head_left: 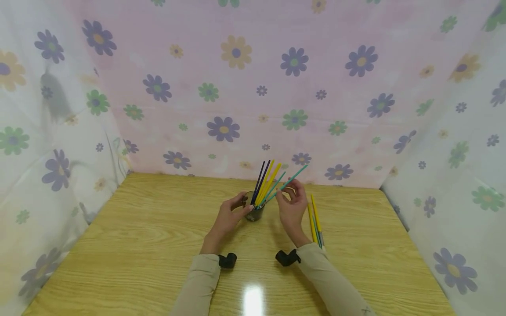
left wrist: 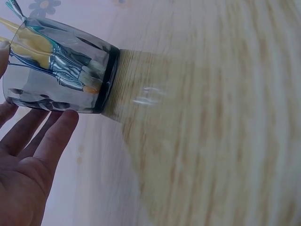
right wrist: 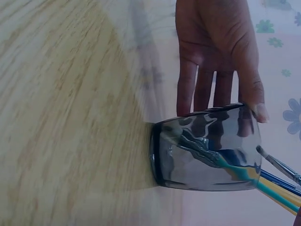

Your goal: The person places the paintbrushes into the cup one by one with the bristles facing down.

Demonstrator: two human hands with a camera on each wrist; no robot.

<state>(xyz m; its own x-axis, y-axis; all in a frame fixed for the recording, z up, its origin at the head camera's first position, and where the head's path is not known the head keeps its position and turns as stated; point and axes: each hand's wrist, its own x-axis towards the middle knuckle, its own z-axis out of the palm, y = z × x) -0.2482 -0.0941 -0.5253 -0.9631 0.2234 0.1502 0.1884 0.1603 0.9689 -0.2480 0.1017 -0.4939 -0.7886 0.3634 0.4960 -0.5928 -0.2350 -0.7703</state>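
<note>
We see the left hand (head_left: 226, 216) curled round a smoky grey, see-through tumbler with a thick dark base (head_left: 254, 215), its thumb near the rim and its fingers spread along the wall. The right hand (head_left: 293, 208) is partly closed, pinching a slender teal-handled paintbrush (head_left: 294, 177) between thumb and fingers. We find this brush at the tumbler's mouth, its metal ferrule and small dark bristle tip beside the rim in the right wrist view; whether the tip touches the glass we cannot tell. Its long axis slants, bristles down toward the tumbler, handle end up and to the right toward the flowered cloth. The tumbler stands upright on the wood-grain table (head_left: 150, 245), holding two dark blue brushes (head_left: 258, 182), two yellow brushes (head_left: 272, 179) and another teal brush (head_left: 272, 188), all bristles down, handles leaning rightward. Beside the right forearm we see more yellow and teal brushes (head_left: 315, 210) lying with handle ends toward the cloth.
</note>
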